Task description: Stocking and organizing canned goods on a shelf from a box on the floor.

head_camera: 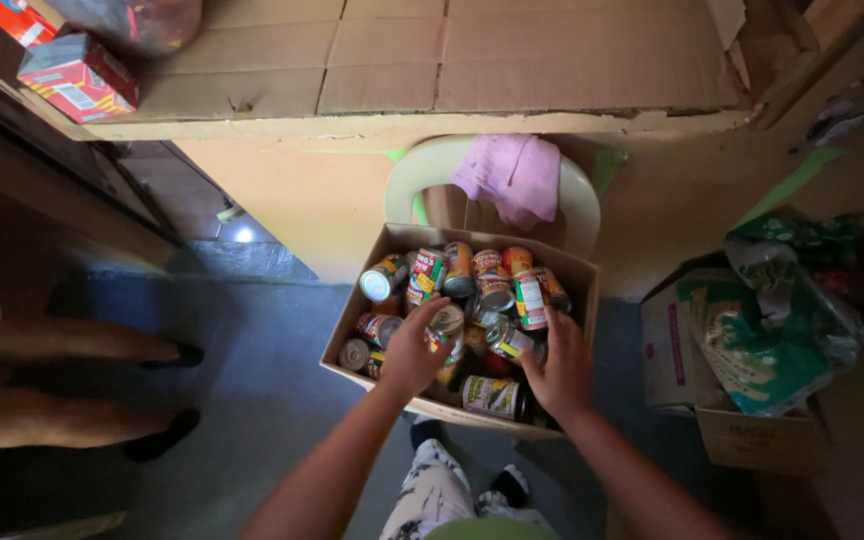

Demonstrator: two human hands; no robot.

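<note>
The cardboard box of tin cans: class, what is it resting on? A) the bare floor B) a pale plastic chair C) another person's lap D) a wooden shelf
B: the cardboard box sits on the seat of a pale plastic chair, whose curved backrest rises behind it with a pink cloth draped over it, while the left hand and right hand reach among the cans.

Floor: dark grey-blue floor, dim, with one small bright glare spot near the wall.
Wall: yellowish wall with green patches.
Furniture: pale plastic chair, pink cloth draped over its back.
Overhead: flattened cardboard sheet on a ledge.
</note>
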